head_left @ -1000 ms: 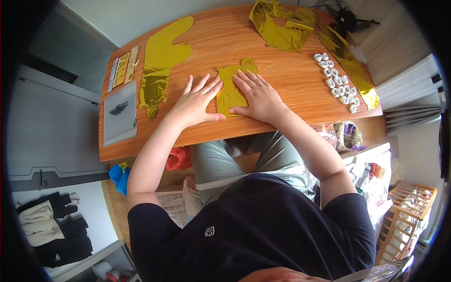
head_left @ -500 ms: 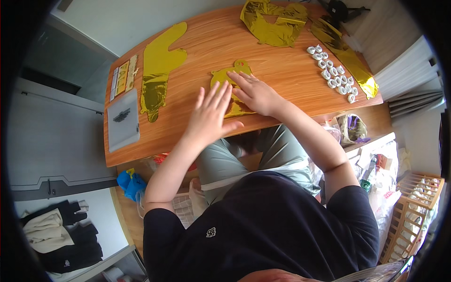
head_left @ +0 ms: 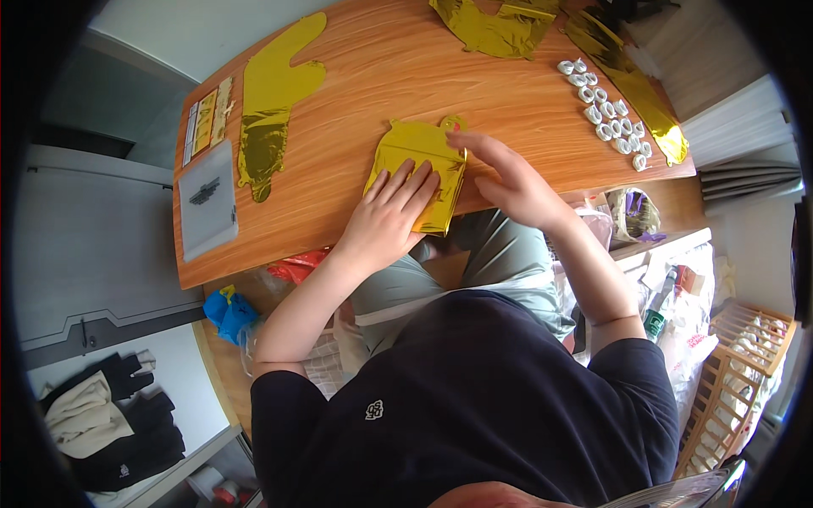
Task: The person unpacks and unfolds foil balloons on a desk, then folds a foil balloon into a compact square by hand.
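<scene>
A gold foil balloon (head_left: 408, 142), deflated and folded into a flat packet, lies at the table's front edge. My left hand (head_left: 385, 218) rests flat on its lower left part, fingers stretched out and pointing away from me. At the packet's right side is my right hand (head_left: 518, 188), thumb and fingers apart. Its fingertips are by the upper right corner, beside a small rounded tab (head_left: 455, 125); whether they touch the foil I cannot tell. Part of the packet is hidden under my left hand.
Flat gold foil balloons lie at the left (head_left: 269, 106), far back (head_left: 500, 32) and far right (head_left: 631, 89). Several small white ribbon rolls (head_left: 608, 110) sit at the right. A translucent plastic pouch (head_left: 208, 201) and a printed strip (head_left: 206, 123) lie at the table's left edge.
My left hand has come down flat onto the foil packet. The right hand has shifted right, off the packet's middle to its side. The whole view has moved slightly.
</scene>
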